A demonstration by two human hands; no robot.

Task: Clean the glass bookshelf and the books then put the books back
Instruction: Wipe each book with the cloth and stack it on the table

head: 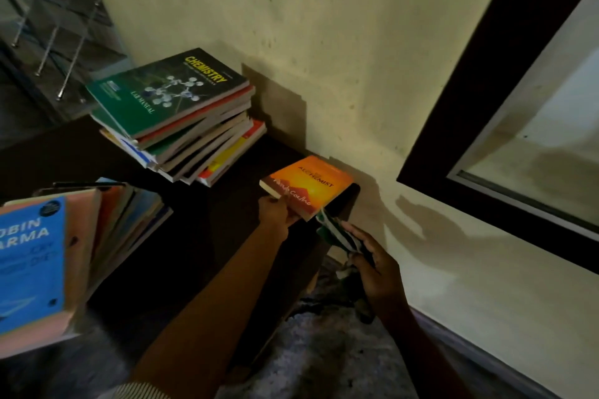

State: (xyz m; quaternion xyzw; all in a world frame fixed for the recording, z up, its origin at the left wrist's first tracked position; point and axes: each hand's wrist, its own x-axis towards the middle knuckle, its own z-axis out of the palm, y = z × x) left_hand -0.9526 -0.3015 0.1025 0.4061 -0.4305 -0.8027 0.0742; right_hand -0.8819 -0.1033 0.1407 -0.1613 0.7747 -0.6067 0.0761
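Head view: left hand (275, 214) pinches the orange book (311, 185) by its near corner over the desk (207, 204) edge, likely offering it for wiping. Right hand (376, 259) clutches the green cloth (334, 230) just beside it. Stacked books (175, 113) wait behind, glass bookshelf (55, 26) far left.

Dim and yellow-tinted, the picture is lit from the left: the wall (340, 26) across the upper middle and the orange book (311, 185) gripped by the left hand (275, 214) catch the light, while the tabletop (201, 204) and the bottom of the frame sink almost to black. Hard shadows fall on the wall to the right of the stack of books (175, 113) and of the right hand (376, 266), and the cloth (334, 230) it holds looks smeared. The blue book (32, 262) at lower left is blurred, the glass shelf (48, 10) at upper left murky, and the dark frame (486, 74) at right leans with wide-angle distortion.
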